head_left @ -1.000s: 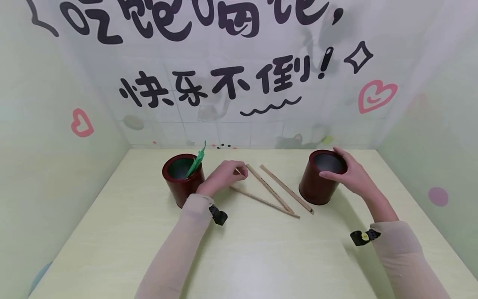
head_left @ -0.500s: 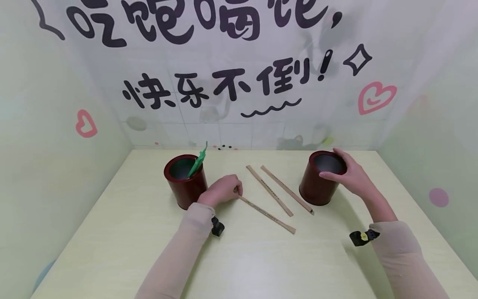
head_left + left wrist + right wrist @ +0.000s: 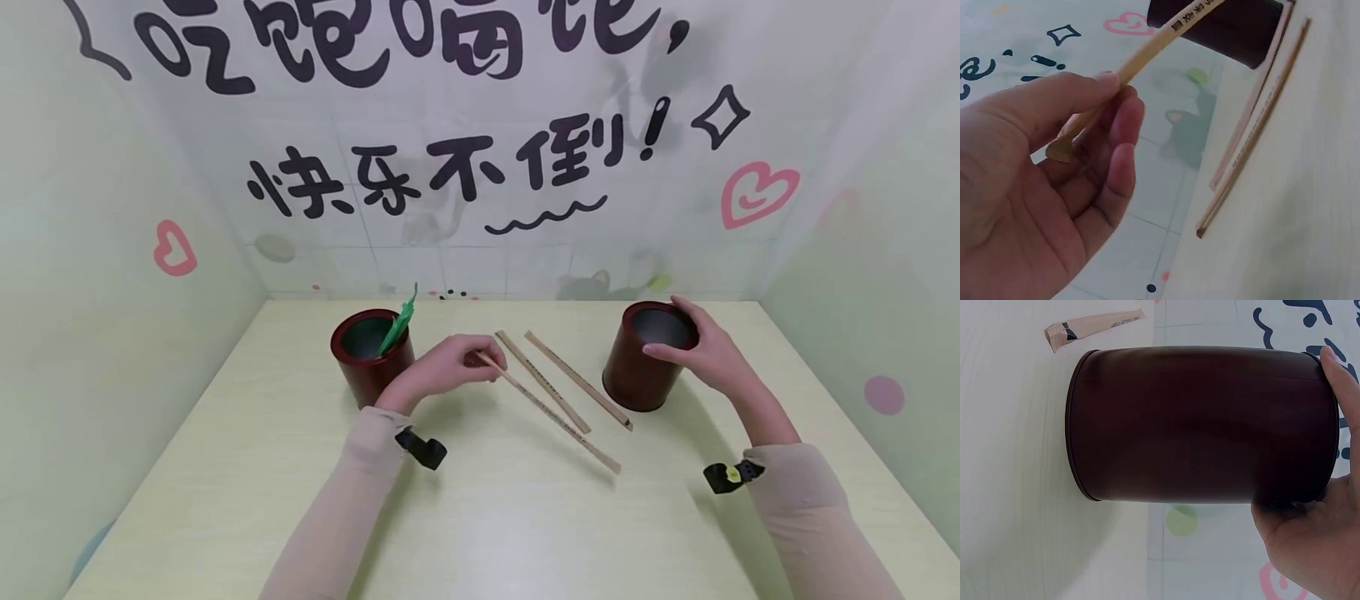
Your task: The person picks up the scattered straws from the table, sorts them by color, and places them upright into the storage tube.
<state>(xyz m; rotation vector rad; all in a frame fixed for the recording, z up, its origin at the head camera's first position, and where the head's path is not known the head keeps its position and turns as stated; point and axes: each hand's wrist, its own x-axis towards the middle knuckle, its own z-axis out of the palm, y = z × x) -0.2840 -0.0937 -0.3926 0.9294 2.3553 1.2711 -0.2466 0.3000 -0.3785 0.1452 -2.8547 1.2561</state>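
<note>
My left hand (image 3: 461,362) pinches one end of a thin bamboo stick (image 3: 551,410) between thumb and fingers. The stick slants down to the right above the table, with small dark characters along it. In the left wrist view its flared near end (image 3: 1060,150) pokes out beneath the thumb. Two similar bamboo sticks, one nearer the left hand (image 3: 546,385) and one farther right (image 3: 577,382), lie on the table. My right hand (image 3: 701,350) grips the rim of a dark red cylindrical cup (image 3: 1197,425) standing upright; only its grey inner wall shows.
A second dark red cup (image 3: 367,383) stands at the left, beside the left forearm. A green, leaf-like strip (image 3: 397,329) leans out of it. Behind the pale table (image 3: 480,533) rises a printed backdrop (image 3: 450,267), with side walls left and right.
My left hand has taken hold of the lowest bamboo stick by its left end and raised it off the table, moving slightly right. The right hand and its cup have stayed put.
</note>
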